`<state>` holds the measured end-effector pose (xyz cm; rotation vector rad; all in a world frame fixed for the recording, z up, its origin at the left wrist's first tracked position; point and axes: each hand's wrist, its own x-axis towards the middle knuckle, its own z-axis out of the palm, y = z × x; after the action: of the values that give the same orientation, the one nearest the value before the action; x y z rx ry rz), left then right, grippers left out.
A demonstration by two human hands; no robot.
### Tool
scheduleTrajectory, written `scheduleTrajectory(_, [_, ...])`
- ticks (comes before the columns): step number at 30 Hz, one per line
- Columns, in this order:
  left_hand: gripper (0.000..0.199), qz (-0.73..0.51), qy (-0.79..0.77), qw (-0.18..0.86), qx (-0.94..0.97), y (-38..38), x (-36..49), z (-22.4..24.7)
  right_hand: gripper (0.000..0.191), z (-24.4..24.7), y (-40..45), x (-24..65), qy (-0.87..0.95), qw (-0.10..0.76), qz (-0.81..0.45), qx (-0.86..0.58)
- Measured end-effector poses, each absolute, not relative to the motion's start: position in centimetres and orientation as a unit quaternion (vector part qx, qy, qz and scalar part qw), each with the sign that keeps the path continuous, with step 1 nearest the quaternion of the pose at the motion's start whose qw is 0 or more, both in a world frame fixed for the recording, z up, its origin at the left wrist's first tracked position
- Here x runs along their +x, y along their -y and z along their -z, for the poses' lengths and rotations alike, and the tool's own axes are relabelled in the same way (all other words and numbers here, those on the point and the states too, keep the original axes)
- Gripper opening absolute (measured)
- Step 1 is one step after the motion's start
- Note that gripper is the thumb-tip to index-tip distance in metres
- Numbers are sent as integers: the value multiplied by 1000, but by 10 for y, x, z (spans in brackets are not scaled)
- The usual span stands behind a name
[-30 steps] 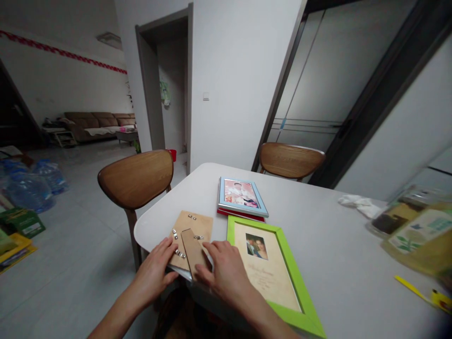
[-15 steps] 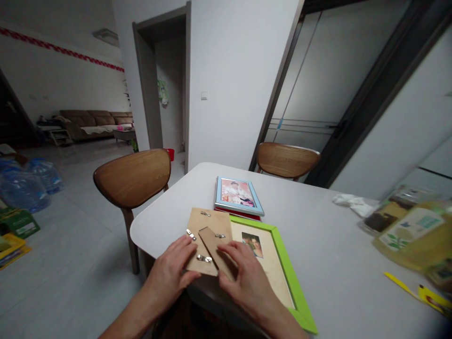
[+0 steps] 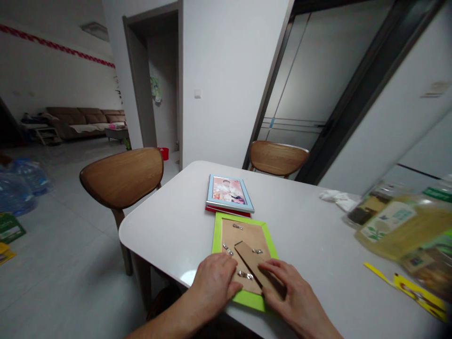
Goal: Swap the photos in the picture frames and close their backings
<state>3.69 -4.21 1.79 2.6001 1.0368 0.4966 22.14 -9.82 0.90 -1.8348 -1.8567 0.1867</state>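
A thin brown backing board (image 3: 251,238) with several metal clips and a hinged stand leg (image 3: 247,256) lies inside a lime-green picture frame (image 3: 218,231) near the table's front edge. My left hand (image 3: 214,278) has its bent fingers on the board's lower left edge, the thumb by the bottom rim. On the lower right, my right hand (image 3: 296,294) holds the stand leg's lower end between thumb and fingers. The picture's front side is covered by the board. Just behind, a light-blue framed picture (image 3: 229,192) rests on a red frame (image 3: 228,211).
Wooden chairs (image 3: 123,176) stand at the left and far sides of the white table (image 3: 310,230). To the right are a crumpled white tissue (image 3: 339,199), a bottle of yellowish liquid (image 3: 391,221) and a yellow item (image 3: 420,295). Water bottles (image 3: 30,176) sit on the floor, far left.
Both hands have moved right with the backing board, from beside the green frame's picture area to within its rim. The picture is now covered. The camera view has shifted slightly right.
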Motion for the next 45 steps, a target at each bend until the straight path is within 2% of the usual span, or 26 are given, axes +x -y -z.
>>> scheduleTrajectory(6, [18, -188, -361, 151, 901, 40, 27, -14, 32, 7, 93, 208, 709, 257, -26, -656])
scheduleTrajectory(13, [42, -200, -320, 211, 902, 45, 8, -3, 28, 9, 95, 203, 730, 266, 41, -628])
scheduleTrajectory(25, [31, -202, -316, 228, 899, 41, 6, 4, 26, -3, 95, 188, 811, 207, 22, -547])
scheduleTrajectory(32, [35, -204, -319, 233, 896, 41, 5, 2, 28, -6, 104, 198, 831, 180, 4, -526])
scheduleTrajectory(38, [36, -218, -316, 228, 895, 39, 5, 6, 30, -4, 78, 209, 751, 249, 9, -612])
scheduleTrajectory(45, [33, -220, -325, 237, 889, 39, 5, 4, 27, -3, 49, 214, 723, 234, -5, -650])
